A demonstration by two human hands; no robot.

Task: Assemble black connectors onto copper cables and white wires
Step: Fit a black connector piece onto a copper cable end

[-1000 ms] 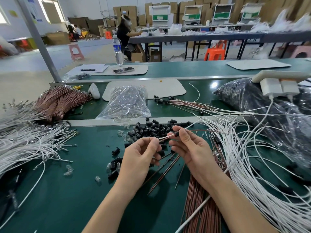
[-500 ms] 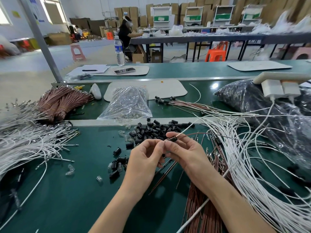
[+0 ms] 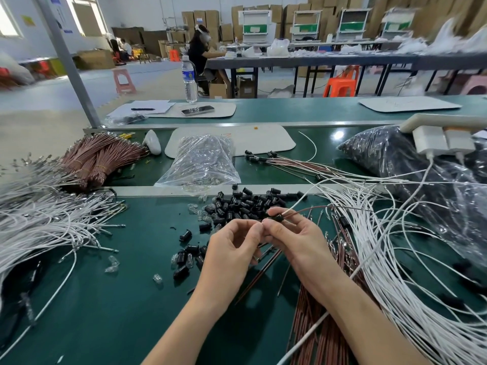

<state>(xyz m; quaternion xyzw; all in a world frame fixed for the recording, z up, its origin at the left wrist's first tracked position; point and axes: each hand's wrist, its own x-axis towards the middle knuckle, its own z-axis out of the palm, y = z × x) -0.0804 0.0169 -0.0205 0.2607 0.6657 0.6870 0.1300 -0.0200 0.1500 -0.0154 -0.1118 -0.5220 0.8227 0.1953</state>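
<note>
**Bench layout around the two hands**

The left hand [image 3: 232, 248] and right hand [image 3: 295, 241] were met above the bench [image 3: 105, 312], a connector [image 3: 276, 218] held between their fingertips, just before a pile of connectors [image 3: 245, 204]. A bag [image 3: 203, 162] was laid behind that pile. Wires were heaped at the left [image 3: 39, 214] and spread at the right [image 3: 395, 259]. Bundled cables [image 3: 100, 159] were stacked behind the left heap.

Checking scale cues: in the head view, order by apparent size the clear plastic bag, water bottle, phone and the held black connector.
1. clear plastic bag
2. water bottle
3. phone
4. black connector, partly hidden; nearest the camera, yet it looks smallest.
</note>
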